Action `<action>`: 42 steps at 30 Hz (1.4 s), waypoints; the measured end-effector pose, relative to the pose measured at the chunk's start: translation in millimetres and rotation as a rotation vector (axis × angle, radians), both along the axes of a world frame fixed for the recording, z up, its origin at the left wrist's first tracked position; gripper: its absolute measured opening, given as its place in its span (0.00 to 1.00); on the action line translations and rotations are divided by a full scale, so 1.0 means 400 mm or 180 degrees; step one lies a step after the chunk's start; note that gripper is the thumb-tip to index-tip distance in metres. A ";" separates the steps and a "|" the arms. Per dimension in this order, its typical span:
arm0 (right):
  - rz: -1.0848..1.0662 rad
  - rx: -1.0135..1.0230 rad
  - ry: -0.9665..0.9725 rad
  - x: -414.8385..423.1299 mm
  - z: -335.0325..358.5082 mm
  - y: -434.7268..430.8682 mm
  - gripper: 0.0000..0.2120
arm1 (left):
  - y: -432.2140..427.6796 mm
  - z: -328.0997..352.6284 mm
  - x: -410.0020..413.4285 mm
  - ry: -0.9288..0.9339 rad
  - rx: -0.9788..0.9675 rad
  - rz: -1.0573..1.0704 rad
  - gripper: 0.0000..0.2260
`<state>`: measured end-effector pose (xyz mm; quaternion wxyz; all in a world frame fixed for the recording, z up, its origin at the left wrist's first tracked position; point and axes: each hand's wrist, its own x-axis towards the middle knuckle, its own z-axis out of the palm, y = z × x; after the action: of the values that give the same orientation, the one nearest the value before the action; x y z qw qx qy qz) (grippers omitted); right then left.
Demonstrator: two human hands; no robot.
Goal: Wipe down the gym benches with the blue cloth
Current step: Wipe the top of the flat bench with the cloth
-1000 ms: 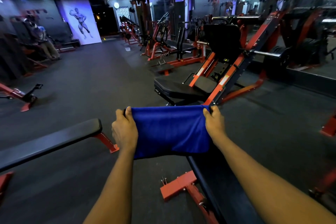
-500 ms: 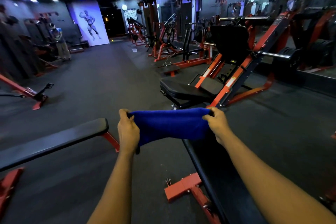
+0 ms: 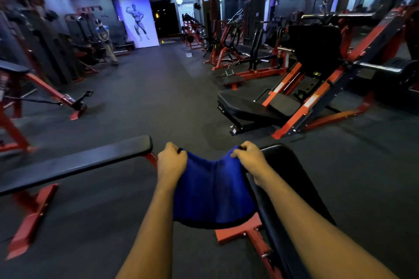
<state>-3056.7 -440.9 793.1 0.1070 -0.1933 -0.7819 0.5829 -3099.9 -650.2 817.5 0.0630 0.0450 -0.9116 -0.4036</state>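
Two hands hold blue cloth (image 3: 210, 192) by top corners, left hand (image 3: 171, 163) and right hand (image 3: 249, 157), fingers (image 3: 237, 154) curled tight on hem. Cloth hangs spread at left edge of near bench (image 3: 292, 176), near its far end. Likely opened for broad wiping face; not yet flat on its surface.

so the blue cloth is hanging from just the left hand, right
No, from both hands. The head view shows the left hand and the right hand each gripping a top corner of the blue cloth, which hangs between them.
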 end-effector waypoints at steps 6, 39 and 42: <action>0.1115 -0.0169 0.0146 -0.071 -0.008 -0.195 0.09 | -0.058 -0.019 -0.030 0.0309 0.0174 -0.0932 0.08; 0.1778 -0.0058 -0.0858 -1.251 -0.289 -0.923 0.08 | -0.930 -0.310 -1.130 -0.0246 -0.0251 -0.0491 0.02; 0.1682 0.0044 -0.0929 -1.393 -0.328 -0.958 0.05 | -0.964 -0.343 -1.252 -0.0307 -0.0220 -0.0435 0.04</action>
<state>-3613.7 -824.1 661.9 -0.1606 -0.0641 -0.8162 0.5513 -3600.6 -1035.7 680.3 -0.0071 -0.0001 -0.9280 -0.3726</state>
